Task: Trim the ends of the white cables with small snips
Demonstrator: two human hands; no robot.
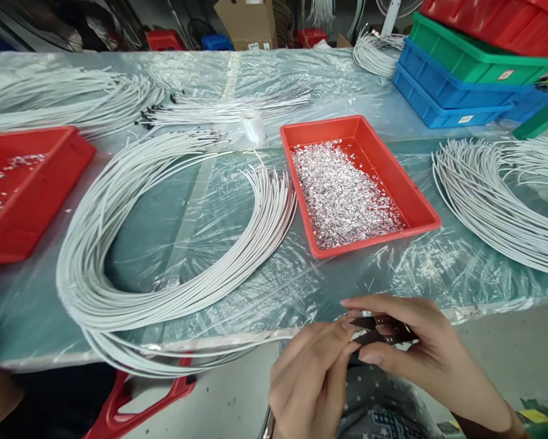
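Right fingers [393, 306] grip a dark, pointed metal tool [386, 330], left fingers [317, 350] bent, hold unclear.

A small, dark two-pronged tool [384, 330] lay in the right hand [434, 356], prongs parted, tips toward the left hand [308, 372].

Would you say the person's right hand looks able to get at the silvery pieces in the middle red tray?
Probably yes: the right hand is near the tray, whose open top leaves the silvery pieces uncovered. It holds a dark tool, though, which it may need to put down first.
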